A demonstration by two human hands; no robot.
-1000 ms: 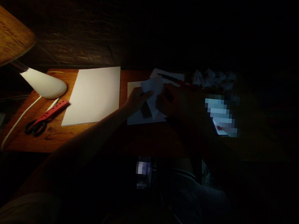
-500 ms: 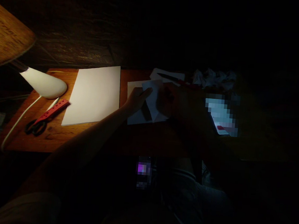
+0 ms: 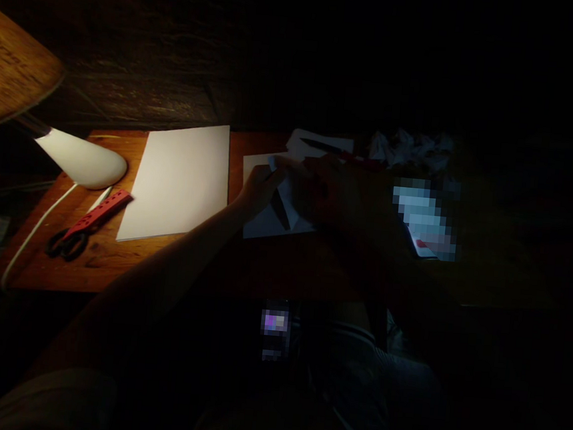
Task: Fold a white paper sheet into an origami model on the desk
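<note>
My left hand (image 3: 261,187) comes in from the lower left and pinches the left edge of a folded white paper (image 3: 287,208). My right hand (image 3: 326,192), deep in shadow, lies over the paper's upper right part and hides much of it. The folded paper rests on a flat white sheet (image 3: 260,223) on the wooden table (image 3: 96,265). A dark fold or shadow runs down the middle of the folded paper.
Left of my hands lie a stack of white paper (image 3: 182,179), a white desk lamp (image 3: 83,164), black-handled scissors (image 3: 66,244) and a red perforated strip (image 3: 101,212). Further back are a dark-bladed knife (image 3: 322,146) and crumpled paper (image 3: 410,149). A lit phone (image 3: 424,220) lies right.
The folded paper has gone lower and flatter. My right hand has moved left over it, covering its top corner, and my left hand has closed in on its edge.
</note>
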